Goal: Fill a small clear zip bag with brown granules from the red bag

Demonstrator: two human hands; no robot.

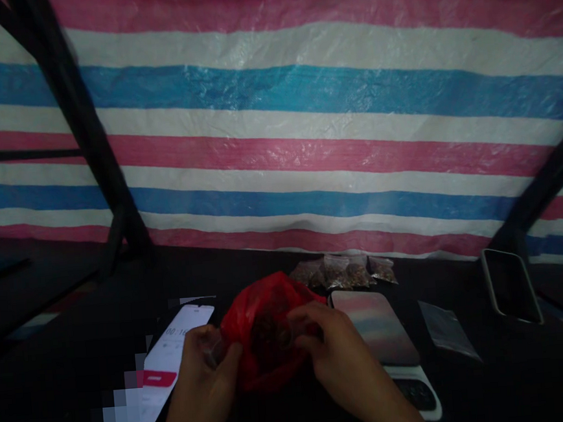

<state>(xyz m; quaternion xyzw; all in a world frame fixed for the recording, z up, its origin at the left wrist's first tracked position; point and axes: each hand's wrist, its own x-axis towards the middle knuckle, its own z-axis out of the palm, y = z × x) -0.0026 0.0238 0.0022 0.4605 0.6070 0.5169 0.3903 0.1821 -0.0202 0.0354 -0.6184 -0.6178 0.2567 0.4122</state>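
Far side: striped tarp [302, 105], pink, white and blue bands, filling the whole background. Dark poles [79, 123] slanting across it at left; another at far right.

Dark table [54, 359] below, dimly lit.

Near centre: red bag [266, 329], crumpled plastic, dark contents showing through, held up between both hands just above the table.

Right of the bag, just beside it: scale [383, 333], flat glossy platform, display end toward the near edge.

Left of the bag: lit phone [176, 356], lying flat, white screen with a red button; part of it pixelated.

Far right: second phone [511, 284], screen dark, propped against a pole.

Between scale and dark phone: empty clear pouch [447, 328], flat on the table.

Beyond the scale, near the tarp: row of small filled pouches [345, 271], brownish contents, side by side.

Left hand [206, 366]: fingers pinched on the bag's left edge, along with a bit of clear film.

Right hand [336, 350]: fingers curled over the bag's right side, gripping it.
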